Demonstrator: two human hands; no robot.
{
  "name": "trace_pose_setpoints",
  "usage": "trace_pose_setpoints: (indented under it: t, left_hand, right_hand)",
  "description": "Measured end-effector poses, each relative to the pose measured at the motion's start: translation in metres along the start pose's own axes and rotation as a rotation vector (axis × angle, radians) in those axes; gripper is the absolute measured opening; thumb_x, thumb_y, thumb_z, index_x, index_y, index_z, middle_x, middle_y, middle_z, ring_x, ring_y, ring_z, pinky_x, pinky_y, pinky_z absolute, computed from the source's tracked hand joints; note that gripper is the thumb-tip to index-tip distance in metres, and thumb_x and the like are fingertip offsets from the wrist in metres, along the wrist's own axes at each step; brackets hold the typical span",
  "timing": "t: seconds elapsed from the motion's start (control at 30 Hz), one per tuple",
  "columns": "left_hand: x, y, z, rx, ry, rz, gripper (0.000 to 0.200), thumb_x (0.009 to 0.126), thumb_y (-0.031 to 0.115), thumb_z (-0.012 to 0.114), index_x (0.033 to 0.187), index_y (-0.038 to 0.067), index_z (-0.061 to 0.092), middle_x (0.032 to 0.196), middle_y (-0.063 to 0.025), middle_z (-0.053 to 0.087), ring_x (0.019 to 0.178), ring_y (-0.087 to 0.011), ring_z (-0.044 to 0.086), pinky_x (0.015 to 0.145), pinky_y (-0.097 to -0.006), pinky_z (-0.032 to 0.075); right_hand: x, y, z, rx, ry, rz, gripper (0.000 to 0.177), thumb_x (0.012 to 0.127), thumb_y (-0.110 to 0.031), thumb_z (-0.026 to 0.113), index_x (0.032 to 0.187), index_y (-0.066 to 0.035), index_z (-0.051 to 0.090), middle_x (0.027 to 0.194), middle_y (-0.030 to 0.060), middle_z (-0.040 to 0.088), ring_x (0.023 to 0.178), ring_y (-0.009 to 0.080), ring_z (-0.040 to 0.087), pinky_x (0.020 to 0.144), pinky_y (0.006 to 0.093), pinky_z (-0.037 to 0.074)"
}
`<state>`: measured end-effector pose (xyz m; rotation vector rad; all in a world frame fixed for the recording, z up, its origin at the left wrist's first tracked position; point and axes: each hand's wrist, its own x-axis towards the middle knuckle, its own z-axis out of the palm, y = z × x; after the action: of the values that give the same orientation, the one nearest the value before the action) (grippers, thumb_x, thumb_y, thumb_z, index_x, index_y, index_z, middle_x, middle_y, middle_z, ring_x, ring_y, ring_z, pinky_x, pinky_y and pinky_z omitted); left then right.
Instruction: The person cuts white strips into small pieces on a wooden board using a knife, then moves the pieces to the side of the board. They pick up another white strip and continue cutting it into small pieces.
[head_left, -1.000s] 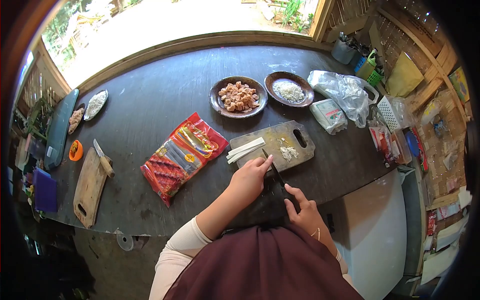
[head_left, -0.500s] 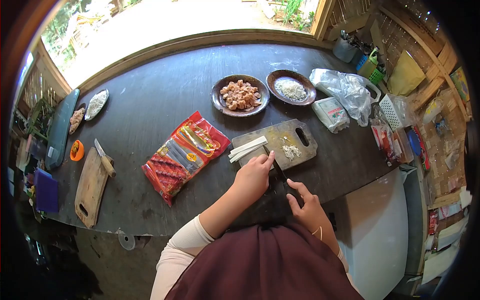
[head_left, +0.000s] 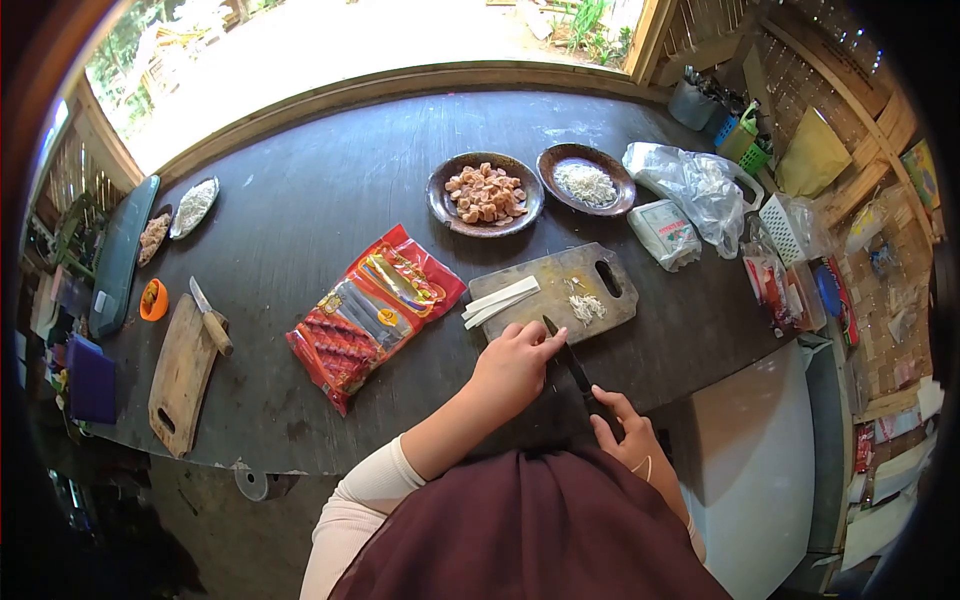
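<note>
My right hand (head_left: 628, 435) is closed on the handle of a black knife (head_left: 574, 365), whose blade points up and left to the near edge of a wooden cutting board (head_left: 545, 268). My left hand (head_left: 515, 368) is beside the blade at the board's near edge, fingers bent together; what they hold, if anything, is hidden. White strips (head_left: 503, 299) lie on the board's left part, just beyond my left fingers. Fine white shreds (head_left: 586, 308) form a small pile on the right, below the handle hole.
Beyond the board stand a bowl of brown pieces (head_left: 487, 194) and a plate of white shreds (head_left: 585, 184). A red packet (head_left: 375, 315) lies left. Farther left are another board (head_left: 180, 375) with a knife (head_left: 211, 318). Plastic bags (head_left: 695, 185) lie right.
Both hands have moved slightly toward me, away from the strips. The knife has come back with my right hand, its tip now at the board's near edge. The view has shifted slightly.
</note>
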<state>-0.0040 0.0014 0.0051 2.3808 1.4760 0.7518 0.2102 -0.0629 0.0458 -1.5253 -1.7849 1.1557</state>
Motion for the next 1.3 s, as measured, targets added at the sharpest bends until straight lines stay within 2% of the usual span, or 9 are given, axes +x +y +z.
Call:
trace_pose_setpoints:
  t: [0.1, 0.17, 0.2, 0.27, 0.4, 0.57, 0.77, 1.0, 1.3]
  left_hand:
    - [-0.002, -0.002, -0.001, -0.052, -0.017, 0.006, 0.048, 0.080, 0.003, 0.063, 0.127, 0.012, 0.061, 0.106, -0.0075, 0.060, 0.096, -0.0278, 0.059, 0.086, -0.0374, 0.051]
    - [-0.003, -0.004, 0.000, -0.082, -0.013, -0.004, 0.052, 0.083, 0.003, 0.062, 0.134, 0.011, 0.055, 0.108, -0.0094, 0.060, 0.099, -0.0297, 0.059, 0.087, -0.0384, 0.050]
    - [-0.003, -0.002, -0.001, -0.081, -0.014, -0.003, 0.052, 0.083, 0.003, 0.062, 0.134, 0.011, 0.055, 0.108, -0.0094, 0.060, 0.099, -0.0297, 0.059, 0.087, -0.0384, 0.050]
    - [-0.003, -0.001, -0.004, -0.264, 0.069, -0.097, 0.052, 0.085, 0.002, 0.061, 0.135, 0.008, 0.050, 0.106, -0.0117, 0.061, 0.099, -0.0312, 0.059, 0.087, -0.0396, 0.050]
    - [-0.001, -0.006, 0.000, -0.354, 0.054, -0.159, 0.045, 0.085, 0.002, 0.061, 0.128, 0.005, 0.049, 0.101, -0.0131, 0.062, 0.098, -0.0319, 0.060, 0.087, -0.0403, 0.049]
    - [-0.002, -0.008, 0.002, -0.310, 0.073, -0.150, 0.027, 0.087, 0.004, 0.060, 0.114, 0.004, 0.055, 0.099, -0.0139, 0.063, 0.097, -0.0337, 0.060, 0.085, -0.0411, 0.049]
    - [-0.001, -0.009, -0.002, -0.291, 0.079, -0.178, 0.019, 0.086, 0.004, 0.059, 0.105, 0.002, 0.060, 0.100, -0.0164, 0.062, 0.095, -0.0363, 0.061, 0.082, -0.0420, 0.051]
    - [0.000, -0.015, 0.002, -0.288, 0.082, -0.123, 0.017, 0.084, 0.001, 0.060, 0.099, 0.003, 0.069, 0.098, -0.0146, 0.062, 0.092, -0.0345, 0.062, 0.081, -0.0409, 0.051]
    - [0.002, -0.015, 0.005, -0.308, 0.107, -0.060, 0.019, 0.084, 0.000, 0.062, 0.101, 0.004, 0.071, 0.096, -0.0130, 0.064, 0.089, -0.0333, 0.062, 0.078, -0.0394, 0.051]
  right_hand:
    - [0.001, 0.007, 0.001, -0.013, 0.009, -0.034, 0.037, 0.092, -0.011, 0.059, 0.129, -0.004, 0.055, 0.111, 0.0276, 0.066, 0.112, 0.0392, 0.061, 0.090, 0.0373, 0.050]
    - [0.003, 0.006, 0.003, -0.035, 0.023, -0.028, 0.038, 0.093, -0.009, 0.060, 0.131, -0.007, 0.054, 0.096, 0.0202, 0.071, 0.091, 0.0175, 0.069, 0.080, 0.0297, 0.050]
    - [0.005, 0.005, 0.003, -0.034, 0.024, -0.029, 0.038, 0.093, -0.009, 0.060, 0.131, -0.007, 0.054, 0.096, 0.0202, 0.071, 0.091, 0.0175, 0.069, 0.080, 0.0297, 0.050]
    - [0.012, -0.001, 0.005, -0.031, -0.001, 0.037, 0.039, 0.093, -0.012, 0.059, 0.131, -0.010, 0.053, 0.100, 0.0282, 0.067, 0.100, 0.0413, 0.066, 0.081, 0.0378, 0.052]
    - [0.019, -0.009, 0.007, 0.009, 0.041, 0.006, 0.040, 0.093, -0.013, 0.059, 0.132, -0.013, 0.053, 0.087, 0.0280, 0.066, 0.086, 0.0414, 0.069, 0.071, 0.0380, 0.052]
    - [0.018, -0.012, -0.003, -0.024, -0.033, 0.054, 0.038, 0.095, -0.016, 0.057, 0.132, -0.012, 0.053, 0.073, 0.0248, 0.063, 0.066, 0.0335, 0.068, 0.064, 0.0351, 0.049]
    - [0.016, -0.003, -0.006, -0.035, -0.056, 0.019, 0.037, 0.095, -0.018, 0.057, 0.132, -0.013, 0.055, 0.068, 0.0208, 0.061, 0.061, 0.0214, 0.063, 0.065, 0.0331, 0.049]
    - [0.033, 0.009, -0.022, -0.037, -0.082, 0.065, 0.037, 0.096, -0.018, 0.057, 0.132, -0.015, 0.055, 0.067, 0.0167, 0.059, 0.058, 0.0167, 0.056, 0.065, 0.0309, 0.048]
    - [0.053, 0.006, -0.032, 0.132, -0.109, 0.152, 0.038, 0.096, -0.021, 0.057, 0.135, -0.019, 0.056, 0.063, 0.0022, 0.056, 0.052, 0.0084, 0.050, 0.052, 0.0273, 0.046]
